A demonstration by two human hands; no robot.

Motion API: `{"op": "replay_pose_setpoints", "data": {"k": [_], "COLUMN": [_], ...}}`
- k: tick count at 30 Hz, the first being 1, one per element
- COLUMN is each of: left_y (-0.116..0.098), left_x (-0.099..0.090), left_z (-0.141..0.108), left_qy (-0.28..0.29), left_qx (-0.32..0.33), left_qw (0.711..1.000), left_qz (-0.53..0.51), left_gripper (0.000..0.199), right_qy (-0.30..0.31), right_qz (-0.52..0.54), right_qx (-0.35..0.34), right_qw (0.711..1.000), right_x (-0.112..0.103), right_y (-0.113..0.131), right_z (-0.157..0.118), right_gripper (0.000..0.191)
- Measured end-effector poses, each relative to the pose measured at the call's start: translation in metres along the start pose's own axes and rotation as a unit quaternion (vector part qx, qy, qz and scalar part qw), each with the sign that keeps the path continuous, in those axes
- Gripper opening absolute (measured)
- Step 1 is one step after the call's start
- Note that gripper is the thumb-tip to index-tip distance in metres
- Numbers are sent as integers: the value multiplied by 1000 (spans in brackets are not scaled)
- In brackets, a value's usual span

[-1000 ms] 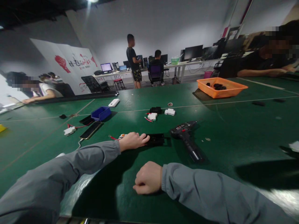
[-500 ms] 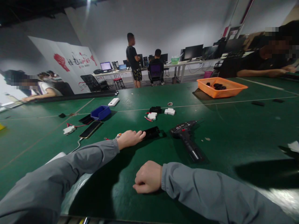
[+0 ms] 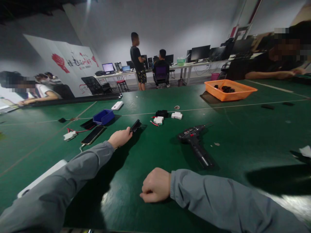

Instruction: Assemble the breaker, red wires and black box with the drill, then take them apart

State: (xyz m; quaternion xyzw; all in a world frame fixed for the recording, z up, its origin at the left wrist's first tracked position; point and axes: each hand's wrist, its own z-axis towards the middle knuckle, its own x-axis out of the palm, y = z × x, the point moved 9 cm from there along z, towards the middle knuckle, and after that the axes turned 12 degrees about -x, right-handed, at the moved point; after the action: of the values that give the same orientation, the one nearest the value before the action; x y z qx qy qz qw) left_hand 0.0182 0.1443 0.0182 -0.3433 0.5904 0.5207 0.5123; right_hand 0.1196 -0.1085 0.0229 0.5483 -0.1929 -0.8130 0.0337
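My left hand (image 3: 120, 137) is closed on one end of a shallow black plastic case (image 3: 136, 126). It holds the case tilted on edge, left of the table's middle. Curled into a loose fist, my right hand (image 3: 156, 185) rests near the table's front edge, with nothing showing in it. A black cordless drill (image 3: 194, 140) lies on its side to the right, its bit pointing away. Beyond the hands are a white module with a red wire (image 3: 158, 120), a black block (image 3: 161, 113) and another white module (image 3: 177, 115).
Left of my left hand lie a phone (image 3: 93, 135) on a cable, a blue bin (image 3: 104, 117) and a wired white module (image 3: 70, 135). An orange basket (image 3: 240, 96) with black parts stands at the back right. Other people are around the room.
My left hand has lifted and tipped the black case, carrying it leftward and a little away from me. My right hand has stayed almost still.
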Motion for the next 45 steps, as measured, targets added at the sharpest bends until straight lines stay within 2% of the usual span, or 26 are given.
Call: {"op": "replay_pose_setpoints", "data": {"k": [6,10,14,20,23,26,28,30,33,35,36,38,41,45], "left_y": [68,95,104,108,108,104,100,95,90,88,87,86,86,89], "left_x": [14,25,33,32,23,11,4,-2,-3,2,6,12,19,23], "left_z": [21,25,23,19,17,17,19,22,26,27,27,27,26,27], "left_qy": [-8,-3,-2,-7,-46,-92,-109,-131,-153,-155,-154,-147,-120,-92], "left_qx": [-91,-118,-138,-160,-139,-110,-92,-81,-85,-97,-101,-105,-105,-114], "left_qw": [996,992,989,984,982,981,980,978,975,973,972,971,972,971], "left_qz": [-15,-36,-58,-85,-118,-131,-136,-140,-139,-142,-145,-154,-172,-190], "left_gripper": [46,45,49,53,52,60,65,67,66,66,65,64,64,65], "right_qy": [-1,-4,3,23,65,82,56,14,-19,-15,-7,17,43,47], "right_qz": [10,18,33,6,-41,-141,-202,-262,-362,-404,-407,-396,-379,-374], "right_qx": [-1,-3,-7,7,9,49,143,262,412,502,533,572,598,630], "right_qw": [1000,1000,999,1000,997,985,967,929,836,765,742,718,705,679], "right_x": [-1,-3,-3,0,-1,-20,-45,-75,-106,-115,-115,-110,-108,-124], "right_y": [1,0,0,1,4,-2,-17,-34,-51,-58,-61,-67,-79,-106], "right_z": [1,2,2,5,2,-11,-32,-62,-118,-155,-170,-192,-208,-224], "right_gripper": [35,38,38,40,39,30,22,22,45,52,52,52,52,54]}}
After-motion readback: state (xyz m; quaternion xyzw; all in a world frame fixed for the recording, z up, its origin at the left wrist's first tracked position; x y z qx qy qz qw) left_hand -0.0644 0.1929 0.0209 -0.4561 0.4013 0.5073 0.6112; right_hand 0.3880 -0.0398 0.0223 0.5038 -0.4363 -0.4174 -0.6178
